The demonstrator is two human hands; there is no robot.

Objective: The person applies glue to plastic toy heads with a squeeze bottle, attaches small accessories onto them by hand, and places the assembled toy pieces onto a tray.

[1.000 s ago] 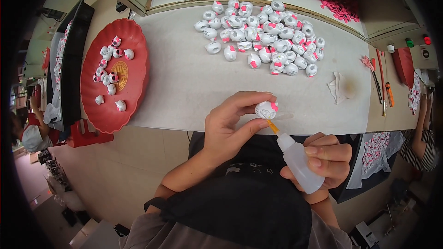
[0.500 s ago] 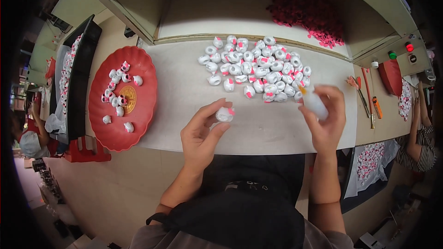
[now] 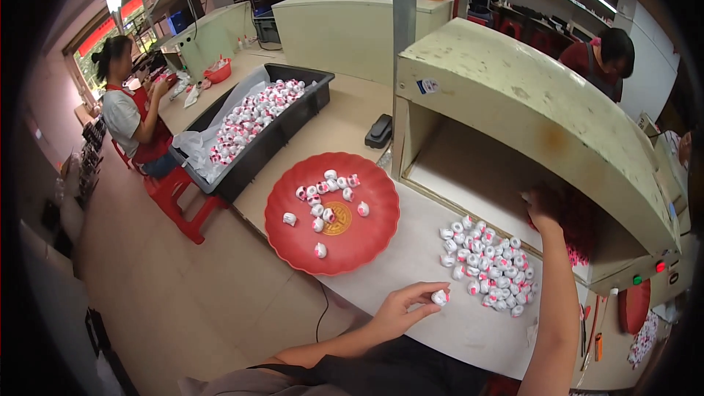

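My left hand [image 3: 400, 309] pinches one small white-and-pink piece [image 3: 440, 297] between thumb and fingertips, just above the white table top. A heap of the same white-and-pink pieces [image 3: 488, 271] lies to its upper right. My right hand [image 3: 540, 205] reaches far forward into the open beige box [image 3: 528, 103], at a pile of small pink bits [image 3: 578, 226]. The fingers are turned away, so what they hold is hidden. A round red plate [image 3: 293, 249] with several finished pieces sits left of the heap.
A black tray [image 3: 308, 114] lined with plastic and full of pieces stands behind the plate. A person [image 3: 128, 114] sits on a red stool at the far left, and another person [image 3: 605, 55] works behind the box. Hand tools [image 3: 590, 330] lie at the table's right end.
My right hand left the heap and stretched into the beige box; the glue bottle it held is out of sight. My left hand keeps its piece. The view has swung left.
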